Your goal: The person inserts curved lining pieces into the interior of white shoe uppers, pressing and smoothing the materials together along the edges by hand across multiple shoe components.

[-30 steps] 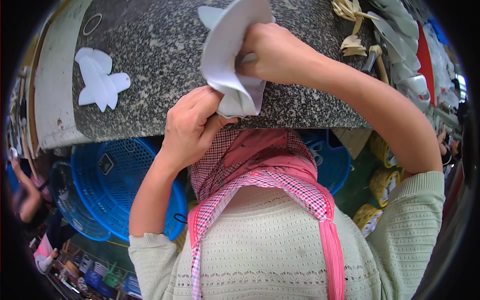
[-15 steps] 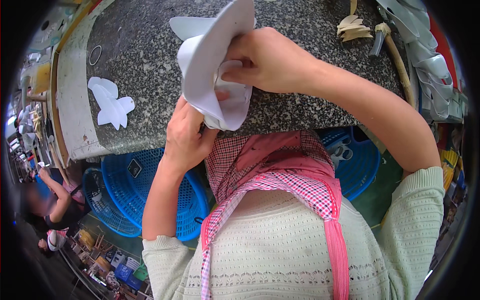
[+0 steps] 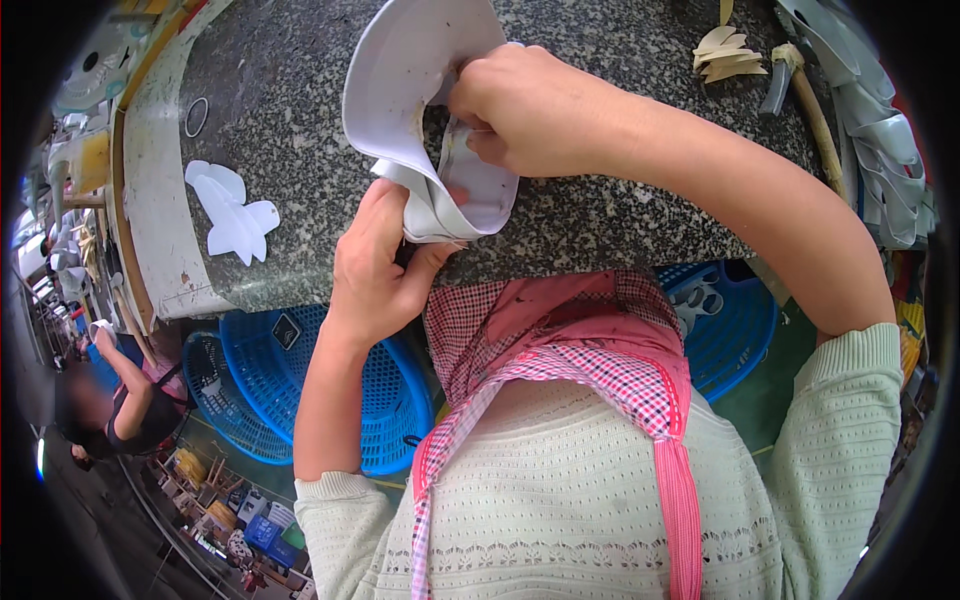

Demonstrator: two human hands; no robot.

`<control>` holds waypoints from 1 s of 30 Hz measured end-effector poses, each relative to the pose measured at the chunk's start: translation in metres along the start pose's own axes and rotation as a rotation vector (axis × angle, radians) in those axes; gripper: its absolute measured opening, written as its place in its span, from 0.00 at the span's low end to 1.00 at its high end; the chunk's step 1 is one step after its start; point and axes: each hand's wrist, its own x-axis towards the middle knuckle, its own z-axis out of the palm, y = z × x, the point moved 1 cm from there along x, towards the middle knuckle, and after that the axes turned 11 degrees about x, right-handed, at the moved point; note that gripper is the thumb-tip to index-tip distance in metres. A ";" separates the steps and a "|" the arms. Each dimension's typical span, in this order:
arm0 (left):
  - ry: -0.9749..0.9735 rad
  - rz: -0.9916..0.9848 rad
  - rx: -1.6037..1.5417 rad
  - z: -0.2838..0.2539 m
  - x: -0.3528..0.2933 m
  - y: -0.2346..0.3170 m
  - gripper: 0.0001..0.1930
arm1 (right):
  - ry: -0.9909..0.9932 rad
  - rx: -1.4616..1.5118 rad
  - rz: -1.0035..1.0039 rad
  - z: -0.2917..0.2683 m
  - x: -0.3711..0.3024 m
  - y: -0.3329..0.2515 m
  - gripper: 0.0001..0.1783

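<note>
A white piece that looks like a shoe upper (image 3: 400, 85), with a wide curved flap and a folded, cup-like lower part, is held above the near edge of the speckled stone worktop (image 3: 610, 220). My left hand (image 3: 378, 262) grips its lower end, thumb beneath and a fingertip showing inside the opening. Curled at the upper right side is my right hand (image 3: 525, 110), its fingers closed on the rim where the flap meets the opening. Part of those fingers is hidden behind the piece.
Several white cut pieces (image 3: 236, 222) and a thin ring (image 3: 197, 117) lie at the left. To the right are tan strips (image 3: 728, 54), a wooden-handled hammer (image 3: 818, 135) and a row of white uppers (image 3: 872, 120). Blue baskets (image 3: 325, 410) sit below; a co-worker (image 3: 135, 405) is at far left.
The white piece has turned so its flap leans left and its opening faces me more. My right hand has curled in tighter; my left keeps its grip. The whole view has shifted slightly.
</note>
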 end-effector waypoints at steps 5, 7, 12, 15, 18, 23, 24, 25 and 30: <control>0.061 0.044 -0.123 0.006 0.000 -0.003 0.20 | -0.003 -0.015 -0.004 0.003 -0.001 0.002 0.06; 0.079 0.075 -0.070 0.009 0.004 -0.004 0.22 | 0.064 -0.028 -0.074 0.005 -0.002 0.005 0.06; 0.104 0.040 0.158 0.006 0.006 -0.004 0.23 | 0.051 0.070 -0.052 -0.003 -0.006 0.003 0.09; 0.124 0.107 0.131 0.004 0.008 -0.013 0.21 | 0.042 0.271 0.034 -0.008 -0.013 0.010 0.10; 0.145 0.167 0.194 0.002 0.013 -0.007 0.22 | 0.209 0.370 -0.052 0.004 -0.023 0.024 0.09; 0.131 -0.005 -0.137 0.008 0.011 -0.012 0.25 | 0.349 0.178 -0.169 0.004 -0.018 0.022 0.09; 0.124 0.021 -0.081 0.007 0.012 -0.011 0.26 | 0.332 0.147 -0.145 0.004 -0.017 0.021 0.09; 0.128 0.017 -0.080 0.006 0.013 -0.012 0.26 | 0.327 0.147 -0.149 0.002 -0.017 0.018 0.09; 0.148 0.107 -0.041 0.006 0.014 -0.016 0.27 | 0.444 -0.353 -0.463 0.011 -0.036 0.009 0.04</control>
